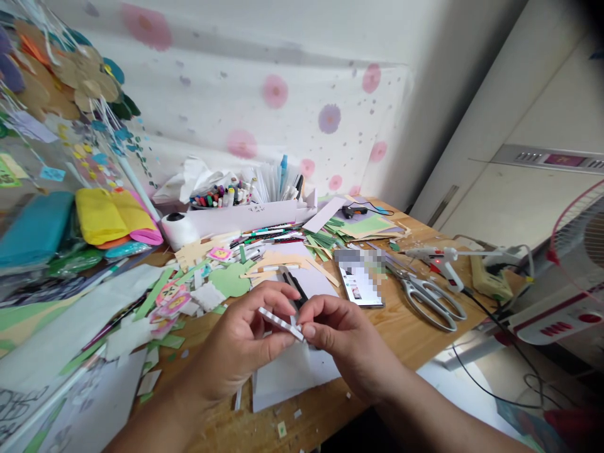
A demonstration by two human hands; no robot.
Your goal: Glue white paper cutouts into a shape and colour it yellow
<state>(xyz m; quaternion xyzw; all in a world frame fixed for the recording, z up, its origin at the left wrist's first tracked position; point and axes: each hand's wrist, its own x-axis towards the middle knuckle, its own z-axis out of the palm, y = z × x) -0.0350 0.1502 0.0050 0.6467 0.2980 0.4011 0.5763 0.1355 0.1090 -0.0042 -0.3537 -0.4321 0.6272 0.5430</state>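
Note:
Between both hands, above the table's front part, is a narrow folded white paper strip (281,323) with greyish bands along it. My left hand (250,327) grips its left side between thumb and fingers. At the strip's right end, my right hand (333,330) pinches with thumb and forefinger. Under the hands lies a sheet of white paper (287,380). A black, pen-like tool (293,284) rests just behind my fingers, partly hidden by them. To the right of it lies a phone (353,277) with its screen lit.
Large scissors (427,301) and a white glue gun (436,259) with a red light lie right on the wooden table (401,340). Paper scraps (231,280) cover the left. Behind stand a box of markers (236,217) and a white roll (179,231). A fan (561,321) stands right.

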